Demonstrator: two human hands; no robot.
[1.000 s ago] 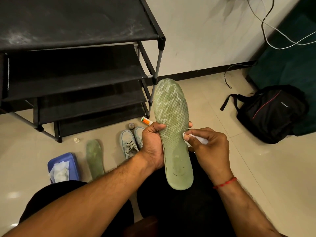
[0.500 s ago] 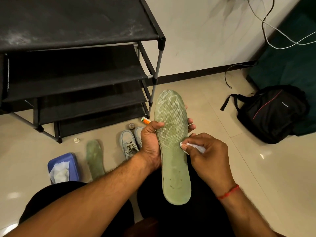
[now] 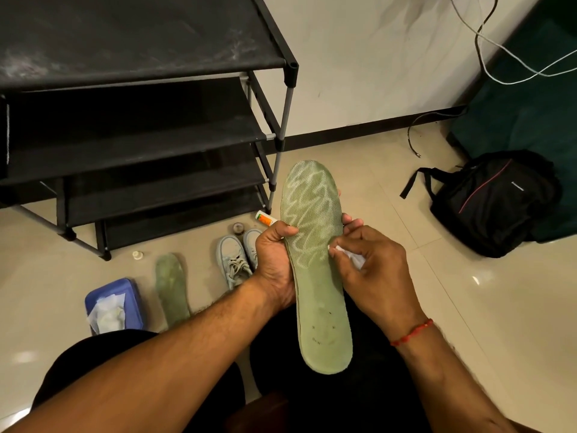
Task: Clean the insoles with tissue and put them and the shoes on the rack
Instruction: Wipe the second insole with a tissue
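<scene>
My left hand [image 3: 274, 260] grips a long green insole [image 3: 315, 270] by its left edge, toe end pointing away from me. My right hand [image 3: 371, 267] pinches a crumpled white tissue [image 3: 349, 256] against the insole's right edge near its middle. A second green insole [image 3: 171, 285] lies flat on the floor to the left. Two pale blue laced shoes [image 3: 237, 257] stand side by side on the floor behind my left hand. The black shoe rack [image 3: 140, 126] with several shelves stands at the upper left.
A blue tissue box [image 3: 114, 304] sits on the floor at the left. A small orange-and-white tube [image 3: 263, 218], a small brown jar [image 3: 239, 228] and a white cap [image 3: 137, 254] lie near the rack's foot. A black backpack [image 3: 490, 201] lies at the right, cables hanging above it.
The insole has dropped lower and closer to me. My right hand with the tissue now sits lower along the insole's right edge.
</scene>
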